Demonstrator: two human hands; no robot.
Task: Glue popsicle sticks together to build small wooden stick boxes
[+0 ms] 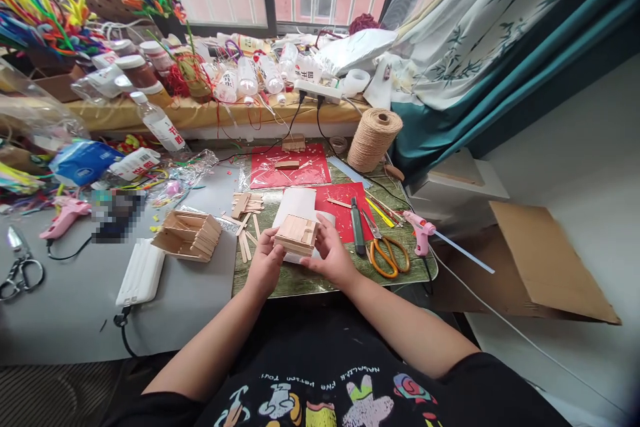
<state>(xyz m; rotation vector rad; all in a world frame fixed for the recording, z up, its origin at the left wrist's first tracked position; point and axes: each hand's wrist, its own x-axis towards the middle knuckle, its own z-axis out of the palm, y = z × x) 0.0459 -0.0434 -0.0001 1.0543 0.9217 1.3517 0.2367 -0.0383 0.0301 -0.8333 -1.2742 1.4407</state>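
Observation:
Between my two hands is a small box-like piece built from wooden craft sticks (296,232), held above the table edge. My left hand (267,261) grips its left side, thumb at the front. My right hand (333,250) closes on its right side, fingers behind and thumb below. White paper (295,203) lies under it. Loose craft sticks (245,245) are scattered just left of my left hand. Right of my right hand lie a green utility knife (357,227) and orange-handled scissors (389,257). A larger open craft-stick box (189,235) stands farther left.
A pink glue gun (421,232) sits at the right edge, its glue stick jutting out; another pink glue gun (67,217) lies far left. Red sheets (290,165), a twine spool (375,140), a white power bank (141,270) and a power strip (318,91) surround the work. Bottles crowd the sill.

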